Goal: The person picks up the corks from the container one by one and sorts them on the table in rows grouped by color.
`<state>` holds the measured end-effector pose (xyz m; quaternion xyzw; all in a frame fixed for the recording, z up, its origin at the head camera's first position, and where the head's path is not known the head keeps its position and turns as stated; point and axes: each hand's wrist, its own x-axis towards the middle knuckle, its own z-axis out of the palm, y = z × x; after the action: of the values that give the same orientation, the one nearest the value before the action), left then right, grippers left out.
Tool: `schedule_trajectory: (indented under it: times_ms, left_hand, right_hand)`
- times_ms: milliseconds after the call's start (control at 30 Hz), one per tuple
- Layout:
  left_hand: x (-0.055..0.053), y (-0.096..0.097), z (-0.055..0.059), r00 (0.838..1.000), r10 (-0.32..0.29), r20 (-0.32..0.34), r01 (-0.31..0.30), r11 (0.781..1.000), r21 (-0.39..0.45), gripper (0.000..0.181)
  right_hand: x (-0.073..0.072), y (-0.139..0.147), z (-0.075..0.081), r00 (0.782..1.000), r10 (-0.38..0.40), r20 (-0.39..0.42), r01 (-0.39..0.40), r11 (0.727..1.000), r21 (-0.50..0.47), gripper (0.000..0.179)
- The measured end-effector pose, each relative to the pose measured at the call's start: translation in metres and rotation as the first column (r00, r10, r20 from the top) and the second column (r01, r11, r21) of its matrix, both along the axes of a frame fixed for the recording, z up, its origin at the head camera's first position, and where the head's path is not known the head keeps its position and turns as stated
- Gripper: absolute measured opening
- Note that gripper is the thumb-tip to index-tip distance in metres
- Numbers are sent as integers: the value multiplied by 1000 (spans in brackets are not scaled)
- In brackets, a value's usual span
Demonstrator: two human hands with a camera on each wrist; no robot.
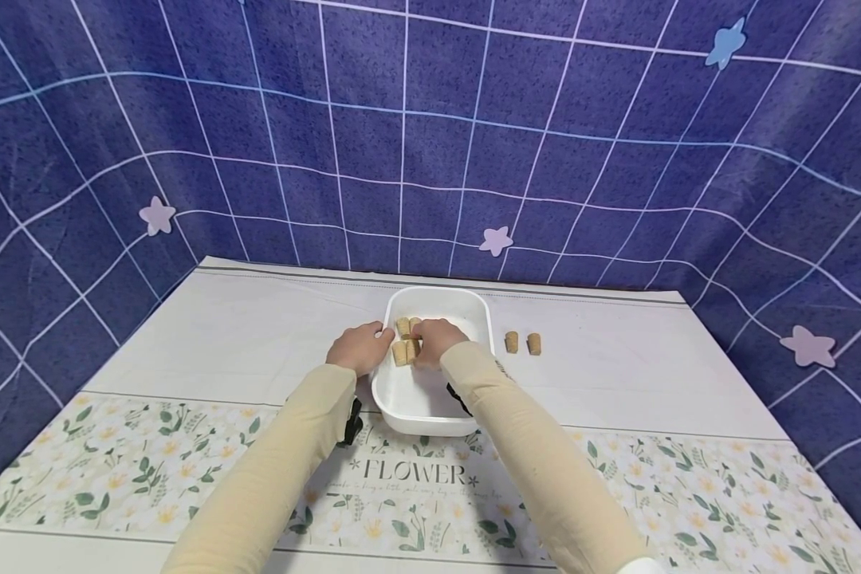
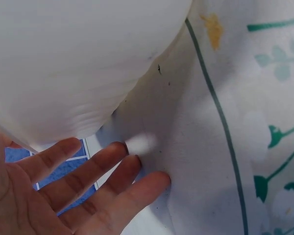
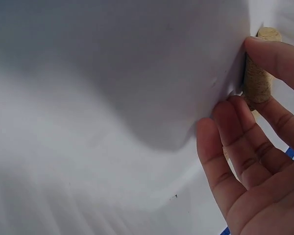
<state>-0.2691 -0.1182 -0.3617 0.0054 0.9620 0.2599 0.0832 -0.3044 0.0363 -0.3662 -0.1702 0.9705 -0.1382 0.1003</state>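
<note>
My left hand [image 1: 359,349] is at the left rim of a white plastic tub [image 1: 430,422]. Its thumb lies over the rim while the fingers spread along the outer wall, as the left wrist view shows. Inside the tub, my right hand [image 1: 438,341] pinches a cork stopper [image 3: 258,81] between thumb and index finger. Its other fingers rest near the white surface. Several tan corks stand near the tub's left wall, among them one cork [image 1: 402,328] at the back and another cork [image 1: 399,353] in front. The right hand partly covers this group.
To the right of the tub, a cork [image 1: 512,342] and a second cork [image 1: 534,344] stand on the white tablecloth [image 1: 617,367]. A floral band with lettering crosses the cloth in front. Behind the table hangs a blue gridded curtain [image 1: 373,143] with stars.
</note>
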Motion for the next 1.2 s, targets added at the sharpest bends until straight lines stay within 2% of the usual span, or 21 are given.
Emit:
schedule_trajectory:
  times_ms: [600,867,1200]
  left_hand:
    - [1,1,1,1000,-3,-1,3,1000,-7,55]
    - [2,2,1,1000,-1,-1,1,1000,-3,55]
    - [0,2,1,1000,10,26,-10,1000,8,56]
  right_hand:
    - [-2,5,7,999,38,9,-39,999,21,46]
    - [-1,9,16,998,58,-3,-58,998,-12,42]
    - [3,16,32,997,82,-14,-82,996,-20,50]
